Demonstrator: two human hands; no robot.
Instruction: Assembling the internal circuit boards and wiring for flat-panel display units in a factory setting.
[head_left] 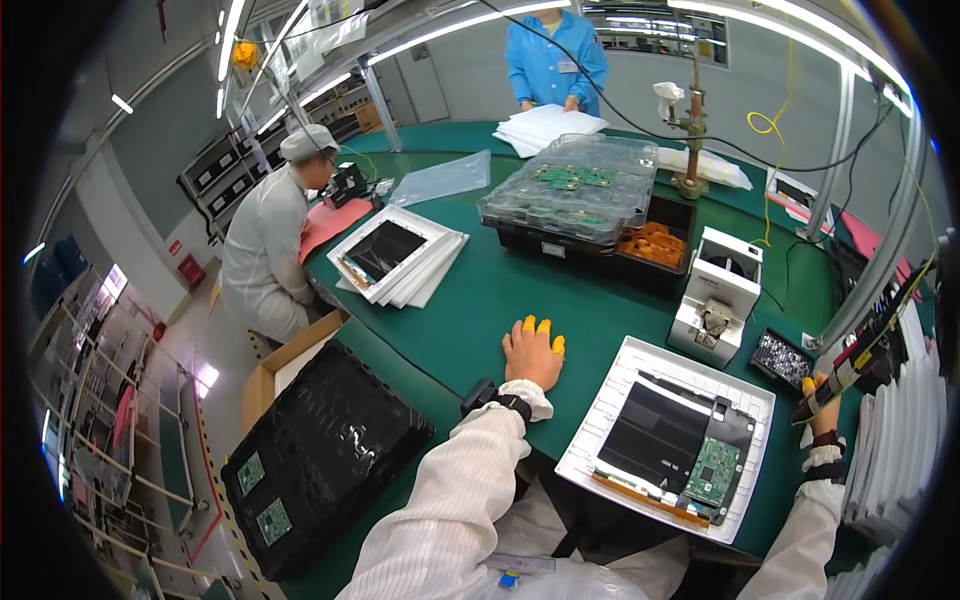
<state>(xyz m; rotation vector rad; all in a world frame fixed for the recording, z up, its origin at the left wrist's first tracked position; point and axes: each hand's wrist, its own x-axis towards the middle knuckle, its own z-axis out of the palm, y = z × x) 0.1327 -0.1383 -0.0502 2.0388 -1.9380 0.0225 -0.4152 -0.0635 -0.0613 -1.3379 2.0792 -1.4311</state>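
My left hand lies flat on the green mat, fingers spread, with yellow finger cots on several fingertips; nothing is in it. At the right edge of the bench, my right hand is closed around the lower part of a dark electric screwdriver, which partly hides the fingers. Between my hands and nearer me sits a white tray. In it is a flat device with a black panel, a green circuit board and an orange strip along its near edge.
Right of centre stand a white dispenser-like machine and a small black box of screws. Clear trays of circuit boards top a black bin. A black tray lies left; stacked white trays stand right. Two people are across the bench.
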